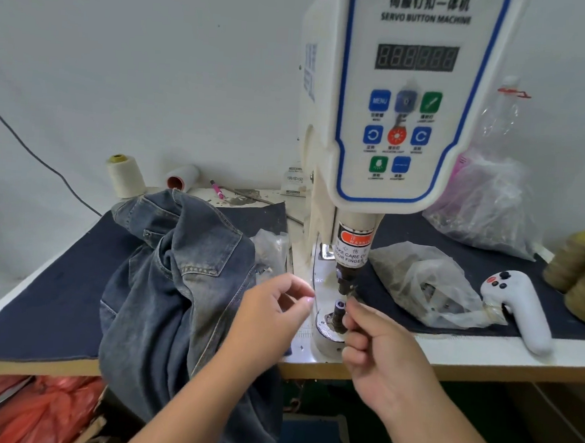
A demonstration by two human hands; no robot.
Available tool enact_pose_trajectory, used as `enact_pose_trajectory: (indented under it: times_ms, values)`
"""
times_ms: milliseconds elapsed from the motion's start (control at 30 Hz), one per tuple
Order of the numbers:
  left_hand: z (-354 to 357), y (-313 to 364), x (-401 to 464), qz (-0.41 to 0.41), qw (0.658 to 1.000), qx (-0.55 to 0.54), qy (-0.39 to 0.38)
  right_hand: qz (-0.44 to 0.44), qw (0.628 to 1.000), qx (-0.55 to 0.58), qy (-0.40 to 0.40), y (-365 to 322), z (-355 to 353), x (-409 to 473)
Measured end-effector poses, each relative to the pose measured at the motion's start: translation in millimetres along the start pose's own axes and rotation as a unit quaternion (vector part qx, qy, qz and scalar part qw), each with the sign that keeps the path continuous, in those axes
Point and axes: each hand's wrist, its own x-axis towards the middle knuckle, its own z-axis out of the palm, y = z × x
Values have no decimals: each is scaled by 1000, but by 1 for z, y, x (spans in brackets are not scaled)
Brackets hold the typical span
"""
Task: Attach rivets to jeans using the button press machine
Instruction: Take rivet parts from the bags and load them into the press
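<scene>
From the head camera, the only view, the button press machine [408,101] stood at the back edge of the table [481,356], its upper punch [344,281] hanging above the lower die [338,315]. The right hand [384,355] had its thumb and forefinger drawn together at the gap between punch and die, apparently pinching a small part, probably a rivet, though the piece itself was too small to make out; the other fingers were curled into the palm. The left hand [273,314] hovered just left of the die with its fingers loosely curled and thumb near the forefinger, and whether it held anything could not be told. The jeans [177,282] lay heaped to the left, draping over the table's front edge, well clear of the die, so no cloth was yet in place. The plainest risk was to the right fingertips [351,302]: they sat right in the stroke of the punch (the warning label [352,249] on the ram says as much), and a press triggered early would catch them. A rivet seated crooked on the die would likely be crushed or set askew. The hanging denim could also slide off the table by its own weight. Bags of parts [427,291] and a white handheld controller [522,307] lay to the right.
</scene>
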Motion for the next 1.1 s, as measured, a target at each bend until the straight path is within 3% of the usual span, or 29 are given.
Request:
enact_pose_trajectory:
  times_ms: [400, 1100]
  values:
    - [25, 13, -4, -14, 997, -46, -63, 28, 997, 77, -7, -6, 8, -2]
    - [10, 0, -4, -48, 996, -57, -38, 7, 999, 53, 7, -5, 16, -2]
